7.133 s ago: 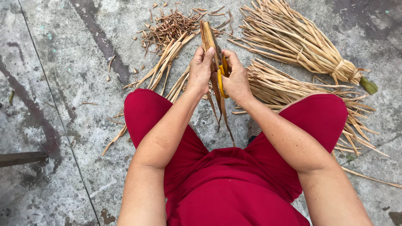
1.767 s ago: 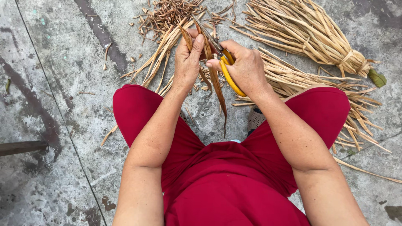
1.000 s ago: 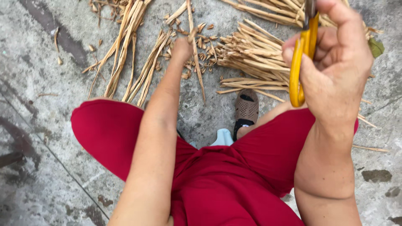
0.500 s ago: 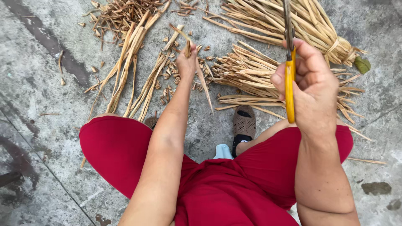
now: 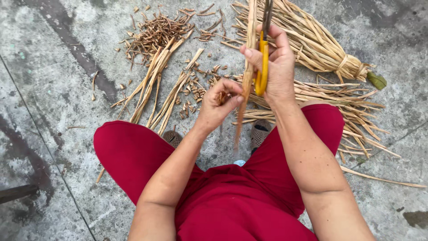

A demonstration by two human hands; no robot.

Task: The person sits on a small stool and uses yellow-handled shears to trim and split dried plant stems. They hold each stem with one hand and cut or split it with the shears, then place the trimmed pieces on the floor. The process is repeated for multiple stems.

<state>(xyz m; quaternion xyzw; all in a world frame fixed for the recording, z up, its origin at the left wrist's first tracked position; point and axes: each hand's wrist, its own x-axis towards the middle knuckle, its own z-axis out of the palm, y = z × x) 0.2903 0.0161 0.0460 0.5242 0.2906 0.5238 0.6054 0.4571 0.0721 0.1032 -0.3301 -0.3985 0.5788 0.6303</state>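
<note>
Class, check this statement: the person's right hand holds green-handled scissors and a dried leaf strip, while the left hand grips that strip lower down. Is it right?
Not quite. The head view shows the scissors in the right hand have yellow handles, not green. The rest stands: the right hand also holds the dried leaf strip, and the left hand grips that strip lower down.

Rough grey concrete floor (image 5: 49, 93), stained with dark streaks and scored by a thin joint line, under flat, even daylight; no walls show.
</note>
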